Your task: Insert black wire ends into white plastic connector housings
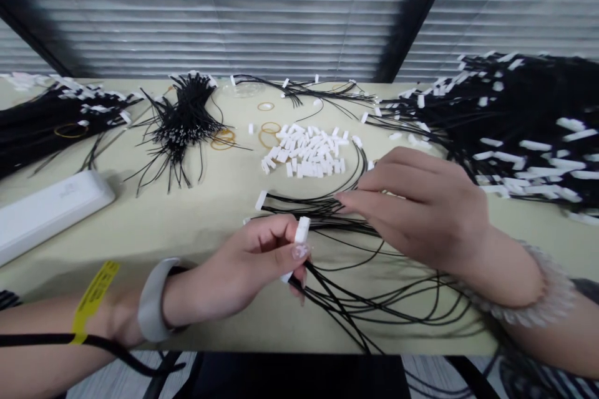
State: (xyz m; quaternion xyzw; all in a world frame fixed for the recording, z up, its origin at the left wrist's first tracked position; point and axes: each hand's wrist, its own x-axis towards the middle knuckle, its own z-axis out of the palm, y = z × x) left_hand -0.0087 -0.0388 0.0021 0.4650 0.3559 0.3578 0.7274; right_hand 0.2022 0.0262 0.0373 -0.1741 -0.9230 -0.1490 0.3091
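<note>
1. The left hand (253, 259) pinched a white connector (302, 230) between thumb and forefinger, low over the near part of the table (187, 218).
2. A second connector (286, 276) showed just below that thumb, partly hidden by the fingers; black wires (333, 287) ran from beside it toward the right.
3. The right hand (423, 215) was above and to the right of the left, its thumb and fingertips drawn close together over more wires; whether they gripped one could not be told.
4. Just beyond the left hand lay a harness (304, 202), a white connector at its left end.
5. Farther back, between the hands, sat a heap (309, 151) of loose white connectors, with yellow bands (223, 147) to its left.
6. Left of the bands lay a black bundle (185, 115); thin rear wires (322, 92) stretched along the back.
7. A large pile (528, 115) of white-ended black wires filled the right side, and a smaller stack (28, 128) the far left, behind a white box (51, 212).
8. A yellow tag (96, 296) wrapped a black cord (42, 340) by the left forearm.
</note>
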